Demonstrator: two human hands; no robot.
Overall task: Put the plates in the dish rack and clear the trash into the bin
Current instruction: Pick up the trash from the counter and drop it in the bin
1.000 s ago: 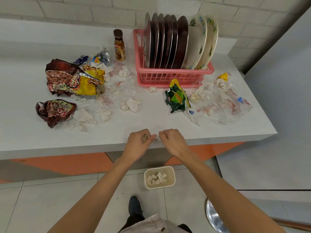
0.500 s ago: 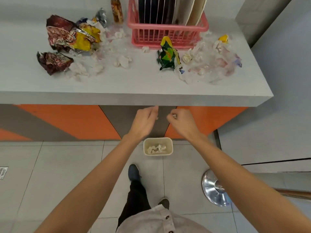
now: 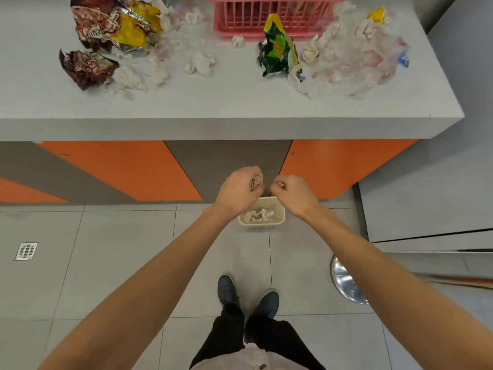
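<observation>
We list: left hand (image 3: 237, 192), curled on a crumpled scrap (image 3: 256, 181). Right hand (image 3: 292, 193), fingers closed together; something pale shows at the fingertips, though we cannot tell what. Both hands sit side by side over the bin (image 3: 278, 209), which stands on the floor below the desk's near edge and holds white tissue. On the desk (image 3: 213, 105): rack (image 3: 266, 17) at the far edge; green wrapper (image 3: 278, 46) before it; clear bags (image 3: 354, 57) toward the right edge; brown wrapper (image 3: 86, 66), tissues (image 3: 198, 62) left.
</observation>
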